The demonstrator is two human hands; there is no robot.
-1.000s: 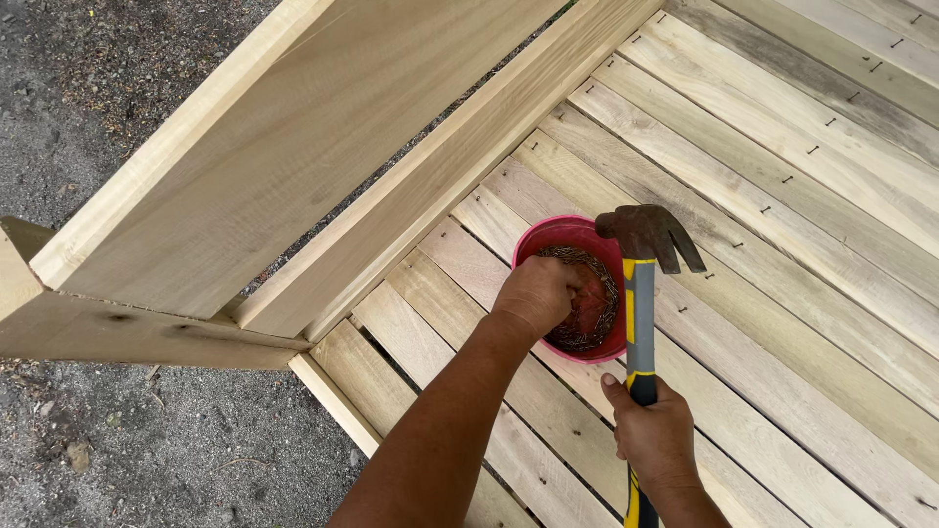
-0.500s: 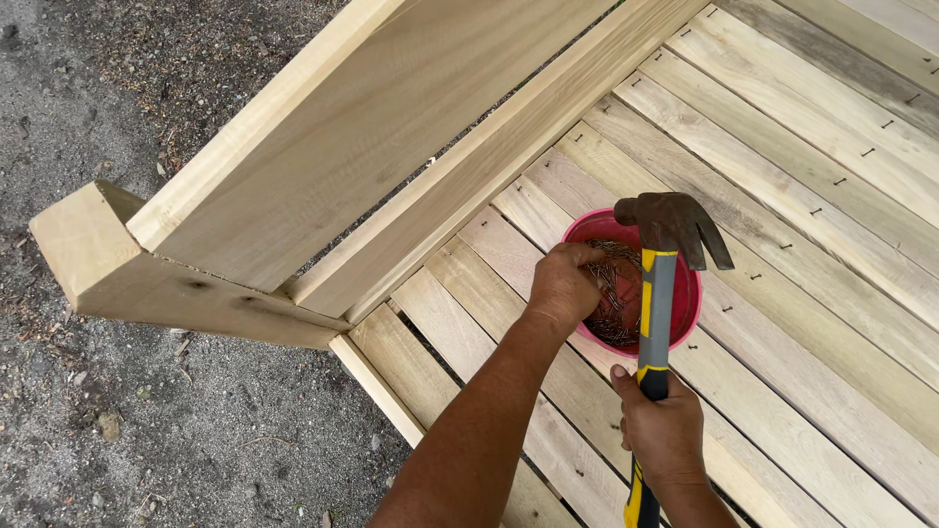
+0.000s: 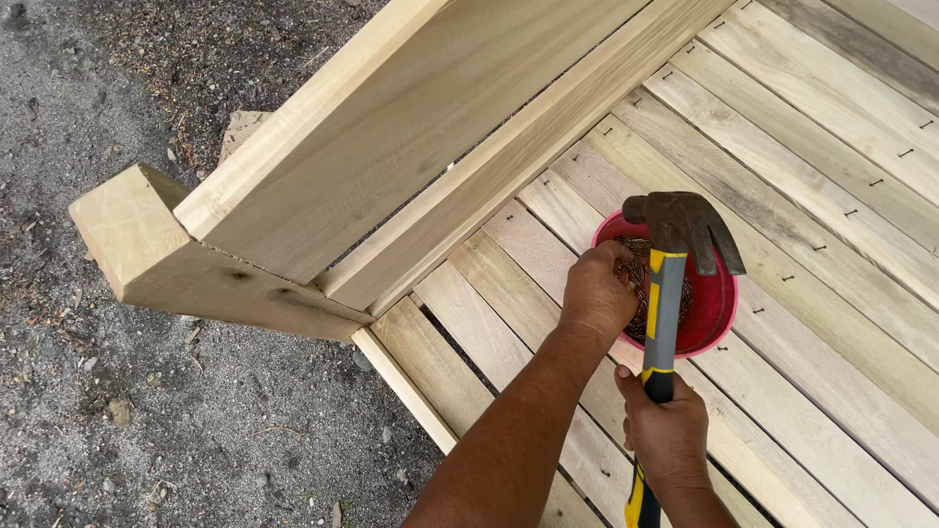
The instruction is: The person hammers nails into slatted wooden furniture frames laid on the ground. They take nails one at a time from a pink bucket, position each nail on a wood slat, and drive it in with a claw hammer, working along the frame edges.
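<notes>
Our left hand (image 3: 597, 293) reaches into the red bowl (image 3: 712, 318) of nails (image 3: 638, 279) on the slatted wooden deck (image 3: 831, 196), fingers curled among them; whether it holds any we cannot tell. Our right hand (image 3: 667, 435) grips the claw hammer (image 3: 675, 254) over the bowl. A sharp point could prick us, or the hammer head could tip the bowl.

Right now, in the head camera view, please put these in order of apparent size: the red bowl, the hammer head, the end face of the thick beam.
1. End face of the thick beam, largest.
2. Red bowl, partly hidden by the left hand.
3. Hammer head, smallest, though it sits nearer the camera.
</notes>
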